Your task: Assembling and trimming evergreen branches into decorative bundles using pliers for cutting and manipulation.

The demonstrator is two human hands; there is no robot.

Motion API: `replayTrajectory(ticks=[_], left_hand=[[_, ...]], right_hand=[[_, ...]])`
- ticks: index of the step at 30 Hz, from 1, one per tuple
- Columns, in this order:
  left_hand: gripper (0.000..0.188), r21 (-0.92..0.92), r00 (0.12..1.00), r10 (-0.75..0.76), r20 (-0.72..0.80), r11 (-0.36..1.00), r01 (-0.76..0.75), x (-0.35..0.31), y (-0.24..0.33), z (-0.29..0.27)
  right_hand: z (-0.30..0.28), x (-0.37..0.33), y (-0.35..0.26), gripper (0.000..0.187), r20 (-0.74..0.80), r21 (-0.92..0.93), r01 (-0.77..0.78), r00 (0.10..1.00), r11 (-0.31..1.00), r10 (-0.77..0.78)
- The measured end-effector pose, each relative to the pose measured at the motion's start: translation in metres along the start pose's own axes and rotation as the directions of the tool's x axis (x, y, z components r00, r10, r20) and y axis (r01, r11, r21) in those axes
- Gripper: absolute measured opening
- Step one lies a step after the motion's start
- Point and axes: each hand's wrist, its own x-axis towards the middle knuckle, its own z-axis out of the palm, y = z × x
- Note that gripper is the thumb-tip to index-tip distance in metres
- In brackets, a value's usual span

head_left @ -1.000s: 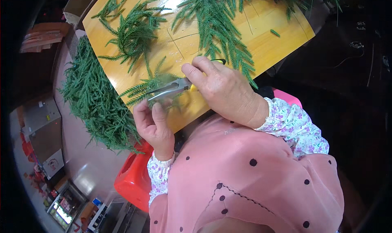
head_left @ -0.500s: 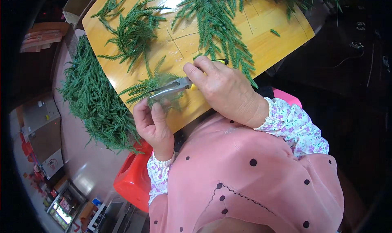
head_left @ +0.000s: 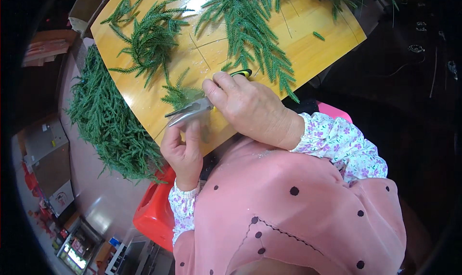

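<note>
The left hand [head_left: 184, 152] curls beside the tips of the pliers [head_left: 195, 110]; whether it grips anything cannot be told. The right hand [head_left: 255, 106] wraps the pliers, jaws slightly parted, partly covering a green sprig [head_left: 177, 98] just beyond. Farther, a branch cluster [head_left: 153, 39] lies left, larger fronds [head_left: 248, 27] right.

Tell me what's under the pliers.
A green sprig and the yellow table show around the pliers, and the left hand reaches up to their metal's lower edge. Whatever lies directly beneath the metal, stem or fingertip, is covered and cannot be seen.
</note>
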Motion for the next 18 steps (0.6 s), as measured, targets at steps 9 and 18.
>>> replayTrajectory(ticks=[9,18], left_hand=[[0.013,-0.048,0.996,-0.085,0.0,0.995,0.085,0.007,0.011,0.017],[0.013,0.503,0.939,0.336,0.068,0.802,-0.323,0.006,0.022,0.026]], right_hand=[[-0.005,-0.01,0.01,0.043,0.015,0.133,-0.047,0.999,0.99,0.046],[-0.006,-0.016,0.015,0.044,-0.048,0.23,-0.049,0.997,0.972,0.062]])
